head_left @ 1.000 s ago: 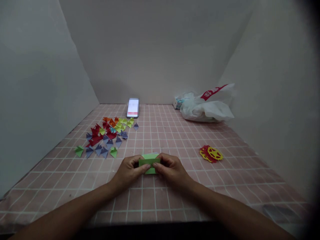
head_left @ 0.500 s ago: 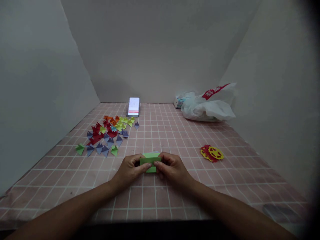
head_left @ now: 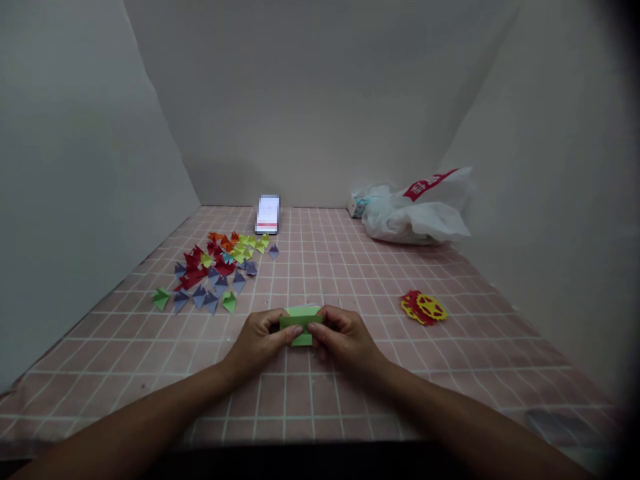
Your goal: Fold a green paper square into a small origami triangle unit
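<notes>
The left hand (head_left: pixel 263 339) and right hand (head_left: pixel 350 340) are pinching the green paper (head_left: pixel 303 321) from opposite sides — even pressure is likely keeping folds straight.

Free tablecloth (head_left: pixel 330 273) ahead, papers (head_left: pixel 226 267) left, bag (head_left: pixel 415 221) right

Dim, greyish light dulls the walls (head_left: pixel 320 100), the pixelated phone screen (head_left: pixel 268 213) glows, and the right edge is dark

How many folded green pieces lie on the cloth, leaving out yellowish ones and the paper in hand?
2: the left piece at the left end of the pile, the right piece on its near edge, beyond the left hand. Others may be hidden.
</notes>
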The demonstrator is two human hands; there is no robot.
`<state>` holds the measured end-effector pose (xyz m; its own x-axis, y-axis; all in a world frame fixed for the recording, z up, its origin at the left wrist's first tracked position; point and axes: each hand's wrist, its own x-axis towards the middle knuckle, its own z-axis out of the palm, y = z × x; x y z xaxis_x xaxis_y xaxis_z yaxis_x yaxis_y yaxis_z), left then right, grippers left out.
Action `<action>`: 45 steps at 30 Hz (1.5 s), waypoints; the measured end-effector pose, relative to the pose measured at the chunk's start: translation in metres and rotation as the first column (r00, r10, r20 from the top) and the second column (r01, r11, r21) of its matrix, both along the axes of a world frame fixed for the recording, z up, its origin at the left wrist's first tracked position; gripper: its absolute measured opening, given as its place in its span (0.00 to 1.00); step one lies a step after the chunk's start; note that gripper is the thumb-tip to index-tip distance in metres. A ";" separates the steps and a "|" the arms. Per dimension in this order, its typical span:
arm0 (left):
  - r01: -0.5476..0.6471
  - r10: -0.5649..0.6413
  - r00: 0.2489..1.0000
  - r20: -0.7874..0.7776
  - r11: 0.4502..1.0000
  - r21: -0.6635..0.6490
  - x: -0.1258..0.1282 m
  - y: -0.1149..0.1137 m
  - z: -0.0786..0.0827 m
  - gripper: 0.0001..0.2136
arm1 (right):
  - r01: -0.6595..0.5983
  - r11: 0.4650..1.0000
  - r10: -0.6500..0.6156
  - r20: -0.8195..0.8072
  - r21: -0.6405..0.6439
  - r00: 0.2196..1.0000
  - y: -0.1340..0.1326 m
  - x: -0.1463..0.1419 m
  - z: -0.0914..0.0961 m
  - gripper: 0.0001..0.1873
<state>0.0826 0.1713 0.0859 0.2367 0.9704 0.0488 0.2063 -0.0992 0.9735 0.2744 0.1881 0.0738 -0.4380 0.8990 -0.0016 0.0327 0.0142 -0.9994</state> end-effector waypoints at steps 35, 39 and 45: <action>-0.046 0.065 0.991 -0.113 0.986 0.158 -0.001 -0.002 0.004 0.10 | -0.033 0.999 0.033 -0.016 -0.020 0.999 -0.001 -0.001 0.006 0.11; -0.058 0.076 0.991 -0.112 0.986 0.153 -0.001 -0.002 0.004 0.10 | -0.024 0.999 0.024 -0.002 -0.021 1.000 -0.001 -0.001 0.005 0.12; -0.055 0.082 0.986 -0.144 0.982 0.178 -0.001 -0.002 0.004 0.10 | -0.040 0.999 0.040 -0.002 -0.011 0.999 -0.001 -0.001 0.006 0.10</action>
<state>0.0820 0.1691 0.0900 0.1872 0.9645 0.1862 0.3612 -0.2438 0.9001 0.2733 0.1874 0.0799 -0.4737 0.8806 -0.0101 0.0305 0.0049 -0.9995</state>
